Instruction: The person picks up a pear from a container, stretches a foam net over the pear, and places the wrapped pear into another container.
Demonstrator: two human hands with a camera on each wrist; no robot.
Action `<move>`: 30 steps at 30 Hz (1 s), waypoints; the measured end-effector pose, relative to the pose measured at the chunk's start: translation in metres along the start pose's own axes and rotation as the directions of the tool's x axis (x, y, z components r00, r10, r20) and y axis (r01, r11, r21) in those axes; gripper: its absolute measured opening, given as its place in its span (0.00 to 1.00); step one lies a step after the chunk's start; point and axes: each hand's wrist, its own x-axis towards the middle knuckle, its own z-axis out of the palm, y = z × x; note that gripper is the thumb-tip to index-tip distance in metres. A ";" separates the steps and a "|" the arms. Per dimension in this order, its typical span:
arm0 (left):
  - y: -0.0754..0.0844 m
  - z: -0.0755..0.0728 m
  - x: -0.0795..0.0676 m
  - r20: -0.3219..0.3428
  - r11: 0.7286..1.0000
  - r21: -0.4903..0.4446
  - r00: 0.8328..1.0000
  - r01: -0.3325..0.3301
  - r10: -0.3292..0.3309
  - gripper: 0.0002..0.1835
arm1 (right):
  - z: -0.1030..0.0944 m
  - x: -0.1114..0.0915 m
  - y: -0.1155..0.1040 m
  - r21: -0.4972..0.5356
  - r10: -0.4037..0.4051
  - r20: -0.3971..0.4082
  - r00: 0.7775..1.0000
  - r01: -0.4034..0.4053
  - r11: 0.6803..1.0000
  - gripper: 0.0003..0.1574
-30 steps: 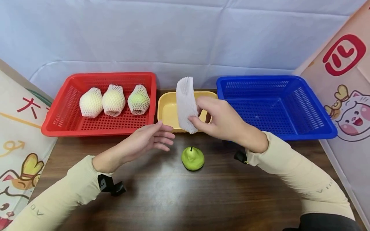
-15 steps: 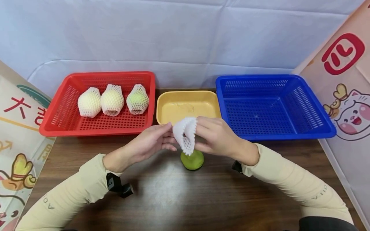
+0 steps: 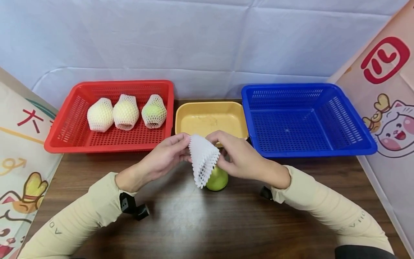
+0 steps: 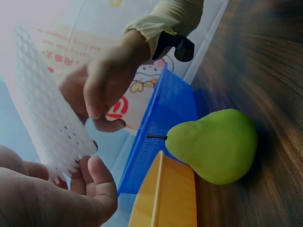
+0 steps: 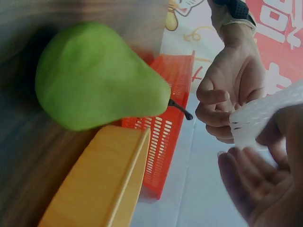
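A white foam fruit net [image 3: 203, 158] hangs between the two hands above the table, its lower end spread open. My left hand [image 3: 163, 156] pinches its upper left edge between thumb and fingers. My right hand [image 3: 240, 154] holds the net's right side, thumb against the mesh in the right wrist view. Just below and behind the net, a green pear [image 3: 217, 180] stands upright on the table, partly hidden in the head view. Both wrist views show the pear [image 4: 215, 145] whole, stem up and untouched by either hand.
A red basket [image 3: 106, 148] at the left holds 3 fruits in foam nets [image 3: 126, 112]. Behind the hands sits a shallow yellow tray [image 3: 210, 105]. At the right stands a blue basket [image 3: 310, 153]. A pale cloth [image 3: 155, 39] backs the wooden table [image 3: 200, 223].
The net has come down from over the yellow tray to just above the pear. My left hand has moved right and taken hold of its edge; the right hand has lowered towards the pear.
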 end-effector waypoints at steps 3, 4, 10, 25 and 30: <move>0.000 0.000 0.000 0.020 1.000 0.010 1.000 -0.008 0.008 0.12 | 0.001 0.002 -0.002 0.159 0.175 0.004 0.984 -0.174 0.972 0.20; -0.001 0.000 0.000 0.025 1.000 0.015 1.000 -0.011 0.010 0.12 | 0.002 0.003 -0.002 0.205 0.229 0.011 0.973 -0.226 0.952 0.19; -0.001 0.002 0.000 0.048 0.998 0.055 0.999 -0.017 0.015 0.09 | 0.007 0.005 -0.003 0.429 0.419 0.109 0.901 -0.423 0.798 0.18; -0.006 0.002 0.001 0.055 0.998 0.067 0.998 -0.017 0.013 0.09 | 0.009 0.006 0.003 0.625 0.453 0.125 0.883 -0.425 0.655 0.08; -0.009 0.000 0.003 0.035 0.998 0.053 0.999 -0.039 0.037 0.09 | 0.010 0.002 0.007 0.838 0.415 0.097 0.905 -0.300 0.457 0.08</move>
